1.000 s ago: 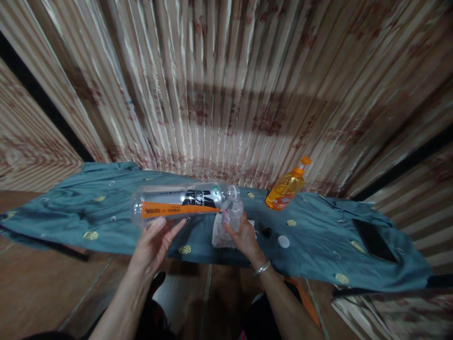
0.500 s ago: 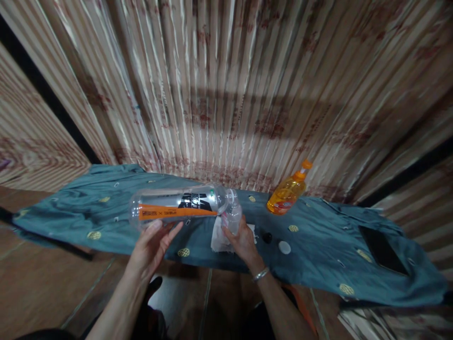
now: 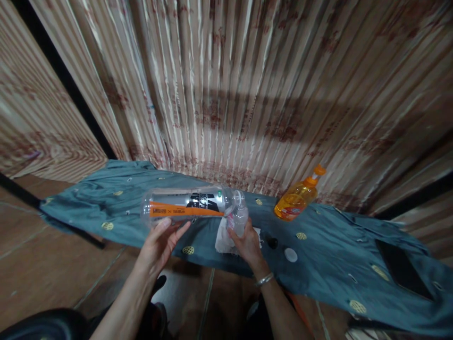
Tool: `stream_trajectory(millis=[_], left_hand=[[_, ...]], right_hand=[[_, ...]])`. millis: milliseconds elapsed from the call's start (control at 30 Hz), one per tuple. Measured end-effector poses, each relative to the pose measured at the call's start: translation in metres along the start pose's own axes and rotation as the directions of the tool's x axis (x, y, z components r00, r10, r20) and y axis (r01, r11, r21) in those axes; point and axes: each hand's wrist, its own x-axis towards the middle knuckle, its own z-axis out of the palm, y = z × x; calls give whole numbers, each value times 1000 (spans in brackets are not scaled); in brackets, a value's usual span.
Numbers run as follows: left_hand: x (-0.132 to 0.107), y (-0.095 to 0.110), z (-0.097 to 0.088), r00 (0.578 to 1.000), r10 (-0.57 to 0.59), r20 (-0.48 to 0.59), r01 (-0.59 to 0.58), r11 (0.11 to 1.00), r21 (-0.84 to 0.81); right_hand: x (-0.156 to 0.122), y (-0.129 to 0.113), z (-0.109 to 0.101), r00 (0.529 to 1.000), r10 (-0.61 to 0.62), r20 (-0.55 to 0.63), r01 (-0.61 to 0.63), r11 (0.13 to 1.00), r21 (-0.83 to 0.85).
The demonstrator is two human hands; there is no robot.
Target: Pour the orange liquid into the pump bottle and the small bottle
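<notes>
A large clear plastic bottle (image 3: 187,203) with an orange and black label lies sideways in my left hand (image 3: 159,243), its neck pointing right. The thumb and fingers of that hand hold it from below. My right hand (image 3: 249,245) grips a smaller clear plastic bottle (image 3: 241,215), whose neck points up. The two bottles meet at the large one's mouth end; whether they touch or merely overlap, I cannot tell. Beneath the small bottle, partly hidden by it and my right hand, is a white cloth or tissue (image 3: 222,238).
A pump bottle of orange liquid (image 3: 292,203) stands at the back right of the teal-covered table (image 3: 318,264). Nearer lie a small black cap-like object (image 3: 272,242) and a white round cap (image 3: 290,255). A dark flat phone-like object (image 3: 403,269) rests far right. A striped curtain (image 3: 226,94) hangs behind.
The whole view has shifted, so the table and its things appear farther right. Both hands keep their holds, and the two bottles stay in nearly the same position relative to each other.
</notes>
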Motion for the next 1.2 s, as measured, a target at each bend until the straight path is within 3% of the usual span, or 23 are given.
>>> stream_trajectory(millis=[433, 1200], left_hand=[[-1, -2, 2, 1000, 5, 16, -5, 1000, 17], [-7, 0, 6, 1000, 4, -30, -4, 1000, 3]], right_hand=[[3, -1, -5, 999, 0, 32, -4, 994, 106], [2, -2, -8, 999, -36, 26, 33, 993, 118]])
